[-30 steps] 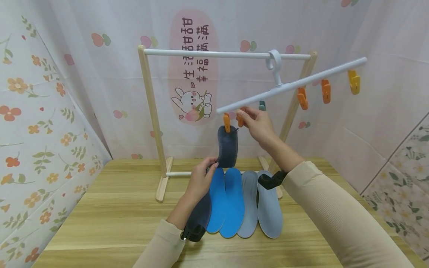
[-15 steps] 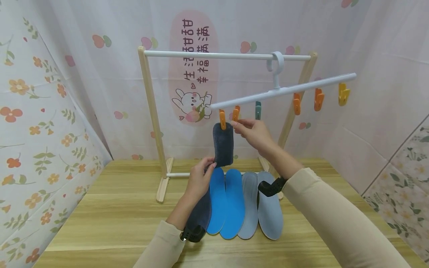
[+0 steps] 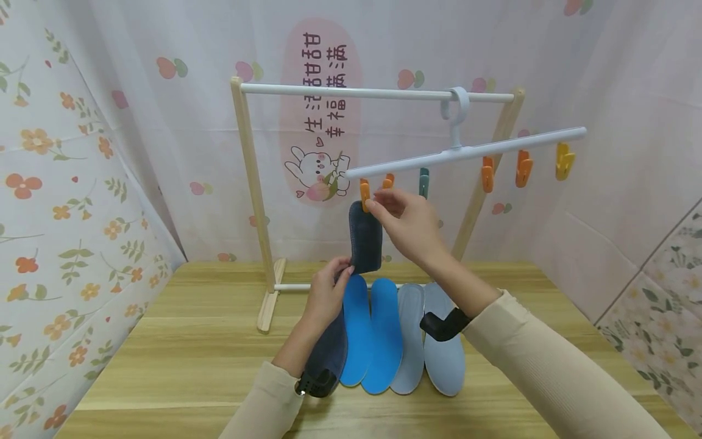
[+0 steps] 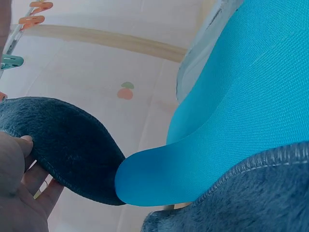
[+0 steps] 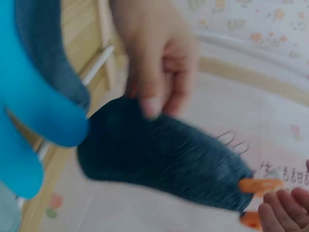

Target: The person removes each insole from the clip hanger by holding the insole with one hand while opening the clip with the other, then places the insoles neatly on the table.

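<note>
A dark blue plush insole [image 3: 366, 241] hangs by its top from the leftmost orange clip [image 3: 364, 192] on a white clip hanger [image 3: 493, 146]. My left hand [image 3: 327, 292] pinches the insole's edge low down, thumb in front and fingers behind, as the left wrist view shows. At the upper end, my right hand [image 3: 408, 222] is beside that orange clip, its fingertips close to the clip's lower part. The right wrist view is blurred, and its fingers [image 5: 277, 210] look loosely bent near the clip. A second orange clip [image 3: 388, 181] is partly behind the right hand.
The hanger tilts, hooked on the rail [image 3: 351, 92] of a wooden-legged rack. A green clip [image 3: 424, 183] and more orange and yellow clips hang from it. On the table [image 3: 208, 341] lie another dark insole [image 3: 331, 344], two blue insoles [image 3: 386, 335] and two grey ones [image 3: 408, 341].
The right hand has moved down and left, from the second orange clip toward the leftmost one. The hanger's right end has dropped, making it less tilted. The left hand keeps its pinch.
</note>
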Action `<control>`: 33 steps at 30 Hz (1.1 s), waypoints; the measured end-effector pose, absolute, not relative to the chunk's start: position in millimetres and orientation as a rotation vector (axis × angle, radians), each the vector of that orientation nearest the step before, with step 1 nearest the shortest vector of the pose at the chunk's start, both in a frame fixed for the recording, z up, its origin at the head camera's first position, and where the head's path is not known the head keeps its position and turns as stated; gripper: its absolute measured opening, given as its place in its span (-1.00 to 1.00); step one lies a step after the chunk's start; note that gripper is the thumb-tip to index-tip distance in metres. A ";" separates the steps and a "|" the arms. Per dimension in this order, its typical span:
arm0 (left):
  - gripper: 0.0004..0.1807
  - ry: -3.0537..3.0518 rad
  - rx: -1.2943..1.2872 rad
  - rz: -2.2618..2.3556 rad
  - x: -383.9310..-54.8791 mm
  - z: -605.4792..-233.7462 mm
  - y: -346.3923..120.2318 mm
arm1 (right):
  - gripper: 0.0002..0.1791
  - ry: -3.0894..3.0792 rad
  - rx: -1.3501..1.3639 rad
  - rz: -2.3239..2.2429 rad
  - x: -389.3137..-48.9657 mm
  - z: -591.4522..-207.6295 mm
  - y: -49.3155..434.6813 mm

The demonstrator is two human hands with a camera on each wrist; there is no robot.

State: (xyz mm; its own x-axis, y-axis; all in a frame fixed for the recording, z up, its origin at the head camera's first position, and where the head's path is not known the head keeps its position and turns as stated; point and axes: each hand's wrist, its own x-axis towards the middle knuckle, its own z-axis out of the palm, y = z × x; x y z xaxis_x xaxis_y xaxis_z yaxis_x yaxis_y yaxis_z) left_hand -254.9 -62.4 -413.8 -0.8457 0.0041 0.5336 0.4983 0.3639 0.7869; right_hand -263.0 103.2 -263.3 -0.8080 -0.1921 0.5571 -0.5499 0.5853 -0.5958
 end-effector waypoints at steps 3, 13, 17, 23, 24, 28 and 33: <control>-0.78 -2.182 -0.427 -1.490 -255.0 -414.1 -62.1 | -0.48 -2.393 0.589 1.195 -263.5 -254.8 94.4; -0.76 -2.182 -0.439 -1.479 -253.5 -411.5 -64.1 | -0.46 -2.533 0.429 1.214 -274.2 -237.3 73.3; -0.76 -2.191 -0.430 -1.485 -252.7 -411.6 -64.6 | -0.50 -2.514 0.399 1.178 -276.2 -235.2 70.3; -0.76 -2.193 -0.437 -1.470 -250.5 -411.5 -64.4 | -0.47 -2.552 0.368 0.969 -275.1 -240.4 70.0; -0.76 -2.192 -0.439 -1.466 -250.3 -411.1 -64.2 | -0.47 -2.564 0.377 0.946 -275.1 -241.6 69.9; -0.76 -2.190 -0.442 -1.458 -250.8 -409.6 -63.4 | -0.42 -2.597 0.399 0.978 -279.2 -245.9 69.1; -0.78 -2.176 -0.451 -1.478 -251.5 -409.8 -63.2 | -0.35 -2.607 0.353 1.223 -292.1 -249.4 70.8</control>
State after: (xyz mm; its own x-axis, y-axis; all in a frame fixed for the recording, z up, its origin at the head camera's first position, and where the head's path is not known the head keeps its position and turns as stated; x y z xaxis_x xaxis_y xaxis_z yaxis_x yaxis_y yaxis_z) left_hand -251.5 -63.2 -409.8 -0.8363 0.0084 0.5482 0.5127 0.3664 0.7765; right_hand -292.1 70.8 -249.4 -0.9421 -0.1152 0.3149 -0.3159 0.6203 -0.7180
